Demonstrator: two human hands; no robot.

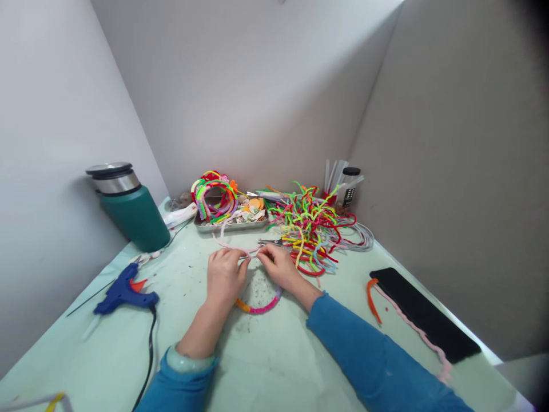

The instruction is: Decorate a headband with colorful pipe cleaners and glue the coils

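You sit at a pale green table [274,366], boxed in by plain grey partition walls that meet in a corner ahead of you. In the head view, your left hand [223,276] and right hand [278,264] meet near the middle of the table, knuckles up and fingers curled in. Each pinches the pink pipe cleaner [245,251], a thin fuzzy strand that runs between the two sets of fingertips, with its loose end trailing off to the left, towards the tray. Below your hands, between your wrists, lies the headband [262,307], a curved hoop wrapped in fuzzy pink with a short orange stretch at its left; its upper part is hidden under your hands, so you cannot tell whether the fingers also grip it. Just beyond your right hand sprawls a tangled pile of pipe cleaners [309,226] in neon yellow, green, red and grey. The shallow metal tray [231,225] holds finished bright wrapped hoops and small paper pieces. On the left stand a squat teal flask [135,214] with a steel lid and a blue plastic glue gun [124,292]. On the right, a flat black slab [424,312] lies along the table edge.
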